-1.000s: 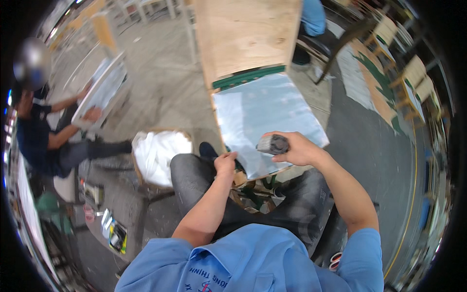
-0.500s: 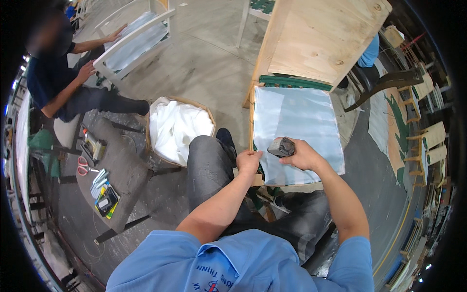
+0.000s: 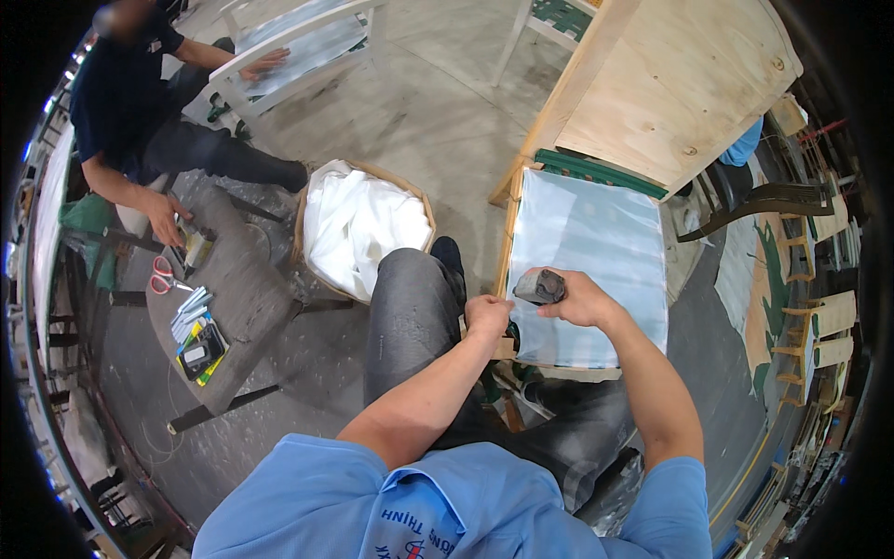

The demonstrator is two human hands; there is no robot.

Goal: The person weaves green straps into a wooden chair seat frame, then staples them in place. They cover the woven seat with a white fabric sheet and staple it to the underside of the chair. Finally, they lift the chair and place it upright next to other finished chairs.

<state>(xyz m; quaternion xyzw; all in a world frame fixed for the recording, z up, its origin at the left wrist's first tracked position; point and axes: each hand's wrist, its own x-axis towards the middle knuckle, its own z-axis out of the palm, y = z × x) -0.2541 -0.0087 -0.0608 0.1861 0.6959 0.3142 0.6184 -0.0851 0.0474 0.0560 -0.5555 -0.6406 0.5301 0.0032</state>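
My right hand (image 3: 579, 300) is wrapped round a worn grey staple gun (image 3: 540, 287), held at the near left part of a chair seat. White fabric (image 3: 596, 233) lies stretched flat over that seat. At the seat's left edge, near the front corner, the fingers of my left hand (image 3: 489, 317) are closed in a pinch on the fabric's edge. The tool's nose is hidden from above, so contact with the frame cannot be made out. Behind the seat rises the chair's plywood back (image 3: 689, 84), with green webbing (image 3: 596, 174) at its foot.
To the left stands a box of white cloth (image 3: 363, 228). A dark stool (image 3: 233, 279) bears scissors (image 3: 164, 276), staple strips (image 3: 191, 312) and a second tool (image 3: 197, 248). A co-worker (image 3: 130, 102) sits by a white chair frame (image 3: 298, 47). Wooden chairs (image 3: 819, 326) line the right side.
My view has shifted, so the chair appears farther right. The staple gun is now nearer the seat's left edge and my left hand. The co-worker's one hand has moved to the tool on the stool.
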